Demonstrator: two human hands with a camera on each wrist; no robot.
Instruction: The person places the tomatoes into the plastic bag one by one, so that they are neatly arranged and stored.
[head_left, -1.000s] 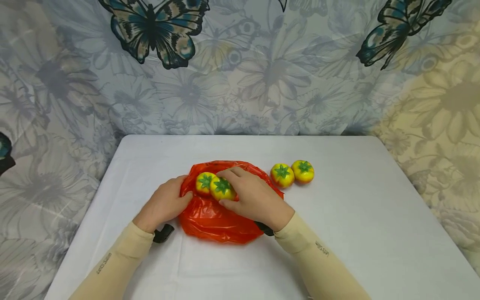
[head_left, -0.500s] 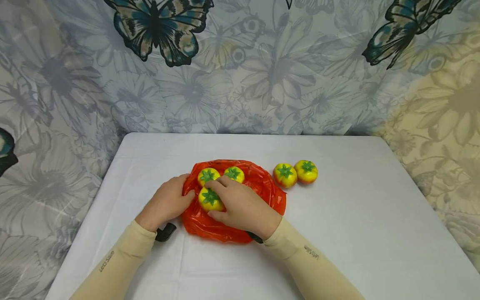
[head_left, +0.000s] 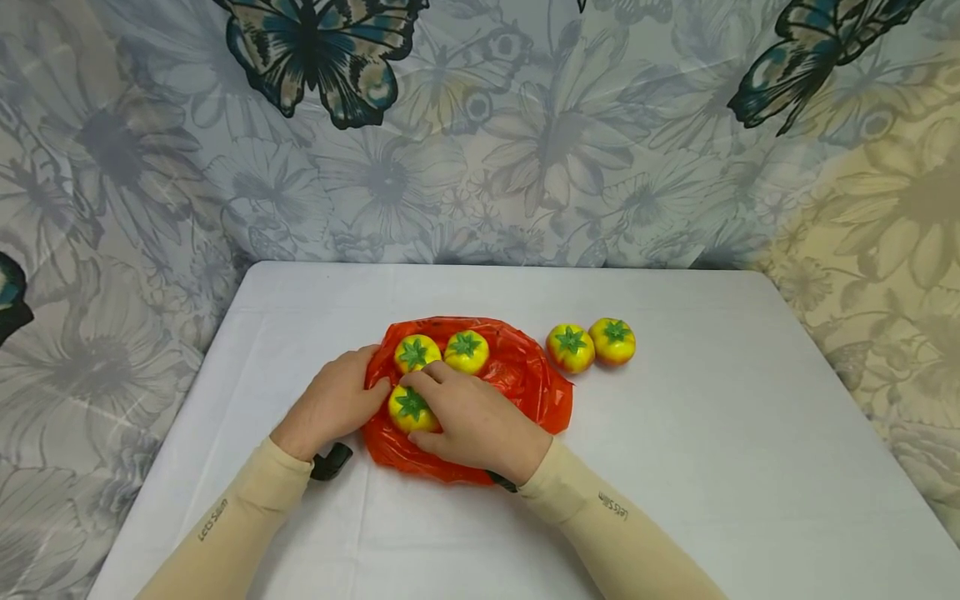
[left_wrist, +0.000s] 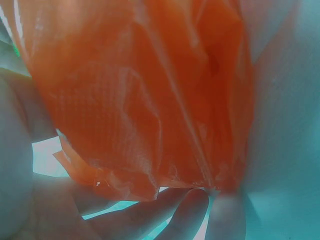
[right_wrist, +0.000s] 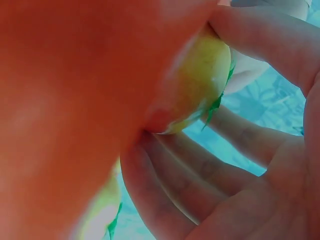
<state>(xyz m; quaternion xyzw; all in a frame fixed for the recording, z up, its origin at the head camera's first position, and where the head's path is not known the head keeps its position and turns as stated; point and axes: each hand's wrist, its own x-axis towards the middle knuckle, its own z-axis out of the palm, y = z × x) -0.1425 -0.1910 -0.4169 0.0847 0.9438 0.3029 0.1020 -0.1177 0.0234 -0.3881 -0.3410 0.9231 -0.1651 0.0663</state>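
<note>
White table (head_left: pixel 712 458) cut off below, gripped fruit (head_left: pixel 407 410) partly behind right hand (head_left: pixel 480 421)

A wrinkled red plastic bag (head_left: pixel 528 379) lies at lower centre, its left edge held by the left hand (head_left: pixel 336 402). Within its outline sit two back fruits (head_left: pixel 467 352) and one front fruit (head_left: pixel 408 410), yellow with green tops, the front one gripped by the right hand (head_left: pixel 480 418). Two similar fruits (head_left: pixel 570 348) stand right of centre.
</note>
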